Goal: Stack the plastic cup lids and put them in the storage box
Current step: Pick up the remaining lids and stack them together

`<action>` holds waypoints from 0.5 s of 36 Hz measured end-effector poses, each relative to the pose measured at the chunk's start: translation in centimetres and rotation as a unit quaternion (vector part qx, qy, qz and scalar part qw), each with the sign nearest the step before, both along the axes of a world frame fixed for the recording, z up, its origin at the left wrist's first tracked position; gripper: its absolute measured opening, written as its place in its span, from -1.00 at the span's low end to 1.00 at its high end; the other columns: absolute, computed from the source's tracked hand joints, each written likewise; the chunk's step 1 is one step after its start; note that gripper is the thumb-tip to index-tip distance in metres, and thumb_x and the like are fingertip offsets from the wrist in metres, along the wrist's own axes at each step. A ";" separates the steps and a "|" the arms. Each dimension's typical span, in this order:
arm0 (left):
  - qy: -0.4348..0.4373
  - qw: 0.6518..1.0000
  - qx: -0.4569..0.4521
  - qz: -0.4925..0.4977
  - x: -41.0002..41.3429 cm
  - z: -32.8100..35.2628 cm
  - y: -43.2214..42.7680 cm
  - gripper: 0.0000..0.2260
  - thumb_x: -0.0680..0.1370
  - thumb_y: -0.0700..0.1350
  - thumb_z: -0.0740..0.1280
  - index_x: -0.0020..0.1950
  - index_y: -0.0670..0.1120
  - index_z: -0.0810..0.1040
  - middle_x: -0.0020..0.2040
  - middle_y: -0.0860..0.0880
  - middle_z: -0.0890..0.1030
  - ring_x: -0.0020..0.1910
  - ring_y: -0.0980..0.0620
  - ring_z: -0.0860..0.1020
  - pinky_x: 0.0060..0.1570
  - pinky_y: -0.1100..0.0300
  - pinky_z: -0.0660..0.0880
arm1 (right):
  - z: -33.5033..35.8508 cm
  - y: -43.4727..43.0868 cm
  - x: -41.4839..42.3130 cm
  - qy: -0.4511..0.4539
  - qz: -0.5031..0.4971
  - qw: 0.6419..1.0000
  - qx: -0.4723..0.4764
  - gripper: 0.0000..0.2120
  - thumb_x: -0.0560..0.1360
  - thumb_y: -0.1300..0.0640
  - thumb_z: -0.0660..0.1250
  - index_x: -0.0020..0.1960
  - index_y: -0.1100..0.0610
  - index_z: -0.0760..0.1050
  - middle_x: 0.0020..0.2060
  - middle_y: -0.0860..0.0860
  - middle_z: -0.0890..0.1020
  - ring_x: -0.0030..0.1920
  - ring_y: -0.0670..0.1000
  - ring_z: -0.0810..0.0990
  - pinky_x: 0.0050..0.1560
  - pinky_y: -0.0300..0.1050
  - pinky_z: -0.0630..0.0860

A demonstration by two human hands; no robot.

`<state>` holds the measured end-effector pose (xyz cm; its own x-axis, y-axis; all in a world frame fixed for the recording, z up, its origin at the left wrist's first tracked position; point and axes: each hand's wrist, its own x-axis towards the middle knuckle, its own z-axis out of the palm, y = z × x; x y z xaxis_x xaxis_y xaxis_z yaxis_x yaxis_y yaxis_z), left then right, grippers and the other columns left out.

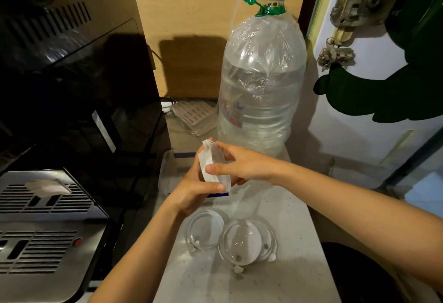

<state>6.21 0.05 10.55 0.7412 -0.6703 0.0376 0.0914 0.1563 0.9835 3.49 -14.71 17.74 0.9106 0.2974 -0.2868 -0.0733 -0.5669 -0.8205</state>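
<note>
at the centre of the frame we hold a stack of lids on edge, left hand gripping below, right hand pinching its sides, above the storage box. two lids lie lower centre on the counter.

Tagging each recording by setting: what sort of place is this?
Probably a small drinks or coffee counter: an espresso machine with a metal drip tray, a large water bottle, and clear cup lids on the countertop.

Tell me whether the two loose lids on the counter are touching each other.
Touching. In the head view the right lid overlaps the rim of the left lid, with no counter visible between them.
</note>
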 end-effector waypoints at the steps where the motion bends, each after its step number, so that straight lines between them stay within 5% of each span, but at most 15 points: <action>1: -0.001 1.000 0.006 0.001 0.0 -0.2 0.1 -0.17 0.15 -0.13 0.48 0.34 0.09 0.17 0.23 -0.07 0.43 0.12 0.11 0.56 -0.05 0.25 0.53 | -0.2 0.1 0.0 0.000 0.003 1.000 0.004 -0.36 0.48 -0.06 0.28 0.47 -0.08 0.07 0.36 0.01 0.39 0.12 -0.08 0.43 -0.09 -0.32 0.49; 5: 0.009 1.000 0.017 0.012 -0.3 -0.8 0.5 0.08 0.08 0.08 0.59 0.45 -0.06 0.07 0.23 -0.13 0.44 0.09 0.07 0.57 -0.08 0.23 0.54 | -1.3 0.8 0.2 0.010 0.001 1.000 0.002 -0.36 0.46 -0.13 0.28 0.46 -0.12 0.09 0.35 0.02 0.42 0.12 -0.03 0.49 -0.13 -0.32 0.47; 9: 0.026 0.999 0.018 0.041 -0.5 -1.8 1.1 -0.11 0.15 -0.12 0.46 0.41 -0.11 0.14 0.15 -0.15 0.50 0.02 0.05 0.61 -0.13 0.22 0.56 | -2.1 1.3 0.4 0.033 0.024 0.999 -0.020 -0.31 0.46 -0.20 0.22 0.49 -0.10 0.01 0.37 0.00 0.41 0.08 -0.03 0.53 -0.09 -0.29 0.49; 13: 0.059 0.995 0.012 0.080 -0.9 -3.0 2.4 -0.16 0.16 -0.09 0.42 0.40 -0.12 0.19 0.13 -0.15 0.52 0.00 0.03 0.61 -0.15 0.18 0.57 | -3.0 0.9 0.3 0.074 0.031 0.997 -0.012 -0.26 0.51 -0.09 0.21 0.51 0.03 -0.14 0.44 0.03 0.31 0.11 -0.02 0.55 0.04 -0.22 0.53; 18: 0.084 0.987 0.001 0.137 -1.6 -3.9 4.1 -0.16 0.06 -0.05 0.47 0.31 -0.09 0.30 0.04 -0.11 0.50 0.00 0.00 0.54 -0.13 0.20 0.55 | -5.7 0.3 0.0 0.063 0.080 0.989 -0.110 -0.23 0.44 0.03 0.38 0.49 0.09 0.01 0.40 0.12 0.34 0.26 0.02 0.46 0.16 -0.22 0.39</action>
